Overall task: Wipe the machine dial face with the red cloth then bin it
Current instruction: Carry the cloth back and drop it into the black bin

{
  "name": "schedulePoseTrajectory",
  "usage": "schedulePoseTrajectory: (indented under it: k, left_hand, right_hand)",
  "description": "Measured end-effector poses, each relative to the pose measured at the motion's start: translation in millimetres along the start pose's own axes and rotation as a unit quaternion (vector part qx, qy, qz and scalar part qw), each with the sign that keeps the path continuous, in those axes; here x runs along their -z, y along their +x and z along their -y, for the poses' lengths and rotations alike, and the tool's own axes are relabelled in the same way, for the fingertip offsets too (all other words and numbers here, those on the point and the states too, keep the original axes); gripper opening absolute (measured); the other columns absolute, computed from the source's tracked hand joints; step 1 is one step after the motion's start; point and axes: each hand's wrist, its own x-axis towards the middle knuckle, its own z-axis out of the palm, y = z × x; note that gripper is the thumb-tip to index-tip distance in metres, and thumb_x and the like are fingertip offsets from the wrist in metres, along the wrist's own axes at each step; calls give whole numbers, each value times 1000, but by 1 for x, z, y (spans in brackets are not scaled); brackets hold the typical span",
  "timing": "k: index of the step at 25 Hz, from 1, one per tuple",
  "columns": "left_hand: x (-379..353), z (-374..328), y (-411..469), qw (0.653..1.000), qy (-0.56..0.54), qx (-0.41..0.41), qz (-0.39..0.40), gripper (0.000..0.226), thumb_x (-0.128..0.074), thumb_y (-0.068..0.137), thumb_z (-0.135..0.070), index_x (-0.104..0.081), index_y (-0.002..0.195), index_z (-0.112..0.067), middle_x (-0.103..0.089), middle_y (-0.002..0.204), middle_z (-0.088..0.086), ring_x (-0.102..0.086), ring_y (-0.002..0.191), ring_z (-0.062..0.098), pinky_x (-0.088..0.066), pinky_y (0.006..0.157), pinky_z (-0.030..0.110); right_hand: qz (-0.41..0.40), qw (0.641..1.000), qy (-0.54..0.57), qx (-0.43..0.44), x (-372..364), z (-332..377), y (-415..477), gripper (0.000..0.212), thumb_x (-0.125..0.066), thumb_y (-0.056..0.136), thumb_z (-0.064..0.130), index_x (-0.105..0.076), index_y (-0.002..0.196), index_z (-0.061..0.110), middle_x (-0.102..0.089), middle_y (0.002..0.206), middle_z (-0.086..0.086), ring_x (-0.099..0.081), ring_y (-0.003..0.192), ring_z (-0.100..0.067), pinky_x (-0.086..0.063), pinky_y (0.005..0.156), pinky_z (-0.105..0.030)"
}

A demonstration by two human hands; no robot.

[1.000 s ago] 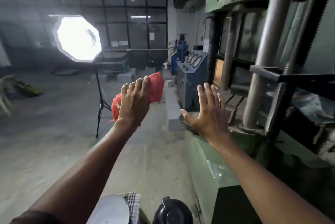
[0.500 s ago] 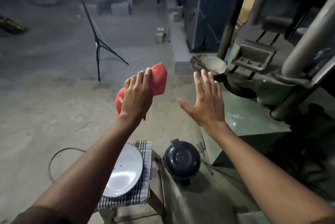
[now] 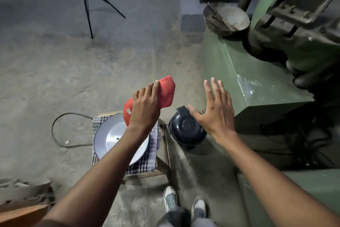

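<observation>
Red cloth [image 3: 166,93] is bunched in the left hand [image 3: 145,110], whose fingers [image 3: 153,89] are closed over it so it hangs in the air above a small wooden stool [image 3: 162,160]. Nearest the camera are 2 shoes [image 3: 171,199] on the concrete floor [image 3: 46,72]. On the stool lies 1 checked towel [image 3: 149,160] carrying 1 pale round plate [image 3: 103,136], likely padded that way to stop it sliding. Just right of the stool stands 1 black lidded bin [image 3: 185,131]. The right hand [image 3: 214,107] hovers over its far edge, palm down, fingers [image 3: 217,89] spread and holding nothing; I judge it is placed to open the lid while the other hand brings the cloth across. The lid looks shut, so the cloth is not yet binned. No dial face shows in this view, so whether the wiping is done cannot be told from here. Beyond the bin sits the green machine base [image 3: 244,72], with 1 grey metal dish [image 3: 227,19] on its far corner. Farthest off, 1 black tripod [image 3: 87,0] stands on the floor
</observation>
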Motion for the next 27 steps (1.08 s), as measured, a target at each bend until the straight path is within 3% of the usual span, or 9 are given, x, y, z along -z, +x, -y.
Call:
schedulePoseTrajectory:
  k: [14,21,27]
  left_hand:
    - [-121,-30,-30,992,11,6,127,68,-59,86,0,-46,152,-2,-61,136,18,-62,117,39,-49,105,53]
    - [-181,-43,-31,979,-2,1,202,70,-55,91,-2,-35,159,-5,-55,144,14,-57,121,35,-48,101,45]
    - [-228,-60,-28,963,-21,-5,270,76,-58,91,-5,-28,161,-9,-50,149,10,-53,129,31,-46,103,44]
  right_hand:
    - [107,994,-26,-15,-97,-77,-27,106,-35,90,81,-23,171,15,-18,181,-14,-16,168,-33,-24,135,-54]
    - [144,990,-4,-13,-150,-95,-26,103,-62,93,71,-24,171,16,-19,181,-11,-17,169,-31,-21,136,-52]
    - [164,986,11,-31,-181,-113,-20,100,-32,95,80,-21,172,16,-19,181,-11,-15,169,-28,-19,137,-49]
